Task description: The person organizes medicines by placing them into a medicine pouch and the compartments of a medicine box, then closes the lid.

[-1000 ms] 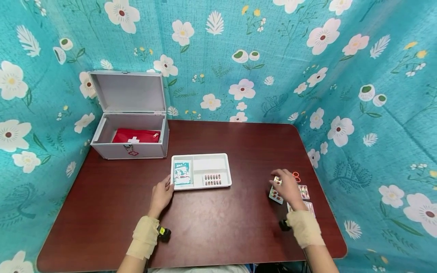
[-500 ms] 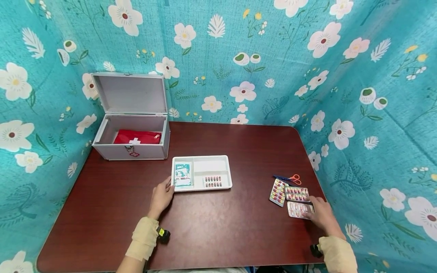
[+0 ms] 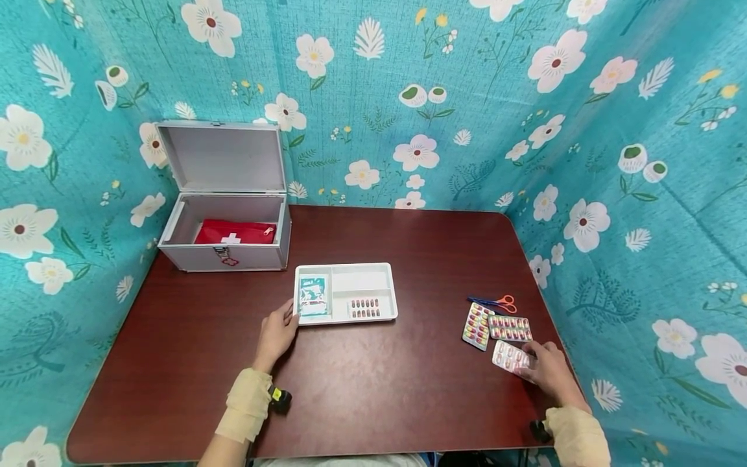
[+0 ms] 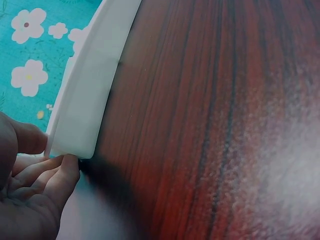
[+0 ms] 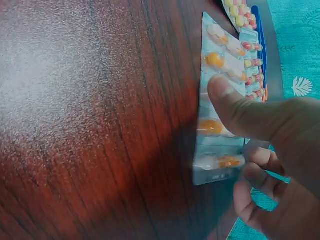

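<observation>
Two hands, one tray, four capsule packs, one scissors

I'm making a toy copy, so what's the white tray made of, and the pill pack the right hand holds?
White tray: probably plastic, smooth and low-shine, corners rounded as if moulded.
Pill pack: likely clear, shiny plastic bubbles, since capsules show through; silvery backing maybe foil.

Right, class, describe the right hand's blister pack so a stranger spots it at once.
On the brown table, look right, just this side of the scissors. The blister pack is nearest the front edge, gripped by the right hand. Its capsules are orange and pale; the two neighbouring packs' are red and yellow.
</observation>
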A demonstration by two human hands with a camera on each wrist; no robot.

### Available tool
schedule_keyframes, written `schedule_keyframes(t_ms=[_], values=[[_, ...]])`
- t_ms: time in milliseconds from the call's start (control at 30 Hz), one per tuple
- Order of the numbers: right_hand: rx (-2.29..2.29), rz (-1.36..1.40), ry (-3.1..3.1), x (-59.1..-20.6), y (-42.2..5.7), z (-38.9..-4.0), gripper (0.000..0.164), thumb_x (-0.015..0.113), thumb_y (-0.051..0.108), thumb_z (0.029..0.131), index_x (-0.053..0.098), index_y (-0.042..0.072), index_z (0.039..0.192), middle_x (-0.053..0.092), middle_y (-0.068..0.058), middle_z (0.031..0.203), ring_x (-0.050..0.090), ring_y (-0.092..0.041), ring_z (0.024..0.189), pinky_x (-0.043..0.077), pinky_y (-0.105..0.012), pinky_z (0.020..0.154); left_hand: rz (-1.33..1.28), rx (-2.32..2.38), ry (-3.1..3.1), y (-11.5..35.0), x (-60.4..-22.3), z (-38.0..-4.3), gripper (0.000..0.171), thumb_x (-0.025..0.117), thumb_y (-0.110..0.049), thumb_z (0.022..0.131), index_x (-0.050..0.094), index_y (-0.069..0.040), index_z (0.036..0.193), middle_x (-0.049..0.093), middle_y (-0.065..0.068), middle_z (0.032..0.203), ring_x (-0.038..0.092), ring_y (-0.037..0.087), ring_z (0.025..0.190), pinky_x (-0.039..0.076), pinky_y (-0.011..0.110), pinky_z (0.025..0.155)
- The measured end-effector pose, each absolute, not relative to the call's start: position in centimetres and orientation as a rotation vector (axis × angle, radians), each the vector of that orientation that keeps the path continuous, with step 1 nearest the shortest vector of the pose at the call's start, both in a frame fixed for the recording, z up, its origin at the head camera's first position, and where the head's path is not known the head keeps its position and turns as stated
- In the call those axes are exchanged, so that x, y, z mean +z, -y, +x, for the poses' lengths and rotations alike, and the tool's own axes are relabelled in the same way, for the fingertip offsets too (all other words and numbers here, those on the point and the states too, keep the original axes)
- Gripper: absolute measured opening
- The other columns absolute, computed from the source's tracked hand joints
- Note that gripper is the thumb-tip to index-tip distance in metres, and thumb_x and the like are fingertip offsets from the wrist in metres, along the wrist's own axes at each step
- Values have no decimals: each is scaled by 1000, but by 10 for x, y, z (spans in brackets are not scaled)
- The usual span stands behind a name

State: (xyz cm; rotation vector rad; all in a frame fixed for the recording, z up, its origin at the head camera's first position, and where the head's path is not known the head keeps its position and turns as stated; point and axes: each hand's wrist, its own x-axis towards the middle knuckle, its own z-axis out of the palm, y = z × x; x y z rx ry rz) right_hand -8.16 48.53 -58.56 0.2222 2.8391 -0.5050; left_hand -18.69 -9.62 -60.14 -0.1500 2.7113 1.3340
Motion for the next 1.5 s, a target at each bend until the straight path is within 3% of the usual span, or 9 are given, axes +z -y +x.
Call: schedule_keyframes(t_ms=[167,300,500,700,1067,1500], values=[[-551,114,-2891,-584,-486,-76,32,86,20,76,59,9,90,55,-9,80,48,-25,76,39,-36,66,-142,1346,-2701,96,-600,-189,50,58,-14,98,50,-1,145,60,17,137,63,26,123,52,42,102],[-693,149,-2808,-580,-485,-76,20,79,16,84,60,12,90,55,1,73,46,-11,66,36,-24,57,-129,1350,-2709,96,-600,-190,49,58,-12,98,50,1,145,60,18,137,63,27,122,52,41,102],[-877,193,-2755,-572,-469,-91,17,77,12,86,68,6,99,65,-4,83,54,-9,71,45,-23,58,-135,1349,-2719,97,-601,-190,49,58,-12,98,50,1,144,60,18,137,63,27,122,51,41,103],[-1069,69,-2800,-566,-439,-125,21,78,9,85,70,0,103,70,-9,85,57,-4,67,51,-23,56,-142,1357,-2716,99,-602,-191,50,58,-11,98,49,3,145,59,19,137,63,28,122,51,41,102],[-1328,-104,-2724,-571,-369,-175,9,78,9,84,73,5,91,65,-4,72,53,-6,57,48,-26,47,-152,1328,-2680,98,-604,-187,51,57,-13,98,48,1,146,59,18,138,63,27,122,50,42,105],[-1281,-296,-2811,-570,-293,-214,9,79,10,84,75,6,91,72,-6,78,55,-4,64,46,-18,59,-148,1332,-2701,98,-602,-187,50,58,-13,97,49,1,144,59,18,137,64,28,121,51,42,103]])
